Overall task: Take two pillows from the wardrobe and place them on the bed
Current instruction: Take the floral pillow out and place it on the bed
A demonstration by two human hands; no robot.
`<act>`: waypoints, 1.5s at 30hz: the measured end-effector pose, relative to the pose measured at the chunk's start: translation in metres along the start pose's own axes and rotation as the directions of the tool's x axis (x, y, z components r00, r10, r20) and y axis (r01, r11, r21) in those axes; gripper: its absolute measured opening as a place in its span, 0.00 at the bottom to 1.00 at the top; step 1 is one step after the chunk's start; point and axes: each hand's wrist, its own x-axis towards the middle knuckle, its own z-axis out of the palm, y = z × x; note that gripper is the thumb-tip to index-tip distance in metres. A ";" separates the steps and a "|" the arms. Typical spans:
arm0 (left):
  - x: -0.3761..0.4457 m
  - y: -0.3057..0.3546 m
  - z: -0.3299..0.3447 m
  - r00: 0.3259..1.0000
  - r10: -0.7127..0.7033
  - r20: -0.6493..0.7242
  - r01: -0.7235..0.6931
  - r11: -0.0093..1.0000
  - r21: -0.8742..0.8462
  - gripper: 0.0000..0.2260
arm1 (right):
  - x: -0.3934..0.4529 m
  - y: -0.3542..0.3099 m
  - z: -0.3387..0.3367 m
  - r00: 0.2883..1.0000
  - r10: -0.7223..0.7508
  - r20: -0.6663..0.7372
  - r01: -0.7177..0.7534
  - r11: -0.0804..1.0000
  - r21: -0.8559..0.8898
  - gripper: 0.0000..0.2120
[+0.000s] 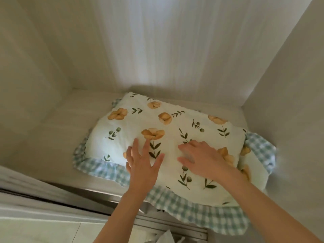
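Nearest: pale floor [43,230] at bottom left, then metal sliding track [122,195] along wardrobe [289,85] front. Both forearms reach in over track. L hand [142,165] w/ fingers spread, flat over floral pillow [166,123], gripping nothing; R hand [201,160] palm down on pillow top, fingers loosely extended, no grasp. Pillow lies on wardrobe shelf [57,123], gingham frill [201,213] overhanging front edge. Beyond: bare pale back panel [157,50], side walls.

A floral pillow [168,137] lies on the wardrobe [57,120] floor; left hand [142,164] at 7 o'clock and right hand [201,158] at 5 o'clock rest flat on it, fingers spread.
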 end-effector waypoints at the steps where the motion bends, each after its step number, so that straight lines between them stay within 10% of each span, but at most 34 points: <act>1: -0.001 0.003 0.006 1.000 -0.028 -0.007 0.028 1.000 0.000 0.41 | 0.006 -0.001 -0.007 1.000 0.020 0.007 -0.020 0.999 0.047 0.24; 11: -0.023 0.010 0.037 0.970 -0.192 -0.151 0.141 0.945 -0.295 0.43 | 0.116 0.040 -0.020 0.977 0.186 -0.107 -0.169 0.974 0.148 0.30; 17: -0.048 0.023 0.040 0.873 -0.486 -0.033 0.375 0.714 -0.591 0.43 | 0.103 0.049 0.018 0.967 0.219 -0.129 -0.214 0.976 0.051 0.40; 33: -0.106 -0.015 0.003 0.855 -0.502 0.131 0.499 0.725 -0.475 0.29 | -0.048 0.015 0.064 0.850 0.489 -0.197 -0.458 0.870 0.183 0.34; 45: -0.152 -0.025 -0.004 0.840 -0.524 0.142 0.526 0.719 -0.455 0.37 | -0.130 0.014 0.091 0.857 0.454 -0.245 -0.311 0.833 0.457 0.27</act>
